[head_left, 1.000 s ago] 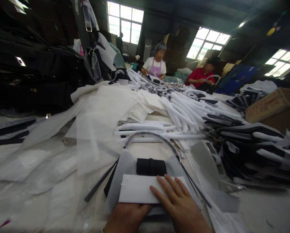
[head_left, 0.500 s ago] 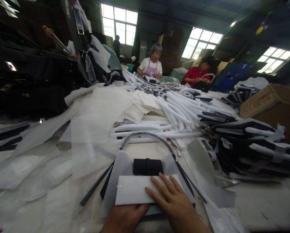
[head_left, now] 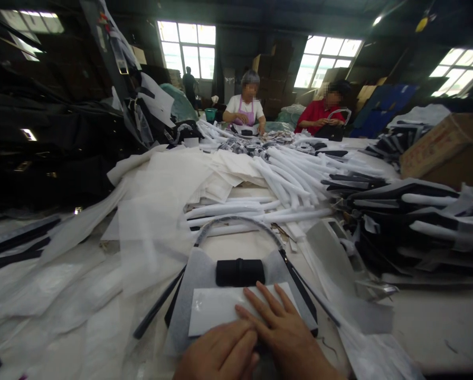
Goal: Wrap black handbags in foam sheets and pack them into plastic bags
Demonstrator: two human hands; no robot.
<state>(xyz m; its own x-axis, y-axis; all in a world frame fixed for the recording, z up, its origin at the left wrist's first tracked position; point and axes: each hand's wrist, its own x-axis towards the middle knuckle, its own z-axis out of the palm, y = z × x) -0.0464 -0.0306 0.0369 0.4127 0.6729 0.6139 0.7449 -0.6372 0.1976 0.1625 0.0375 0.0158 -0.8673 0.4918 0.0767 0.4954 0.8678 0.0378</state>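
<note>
On bag: card positioning, apparently.
Right hand spread; left hand bunched, pinch unclear; next needs steady card.

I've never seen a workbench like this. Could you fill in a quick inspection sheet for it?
Surface: pale table, largely covered.
Main things: handbag with looped handle, grey wrapping and black band; white card lies over its lower front.
Clutter: paper sheets, white tubes, dark pieces piled at right, cardboard box.
Hands: right hand spread on the card; left hand curled at its lower edge, grip unclear.
Cables: nothing seen; one thin thread near the bag.
Surroundings: two people seated beyond the piles, large windows behind.
</note>
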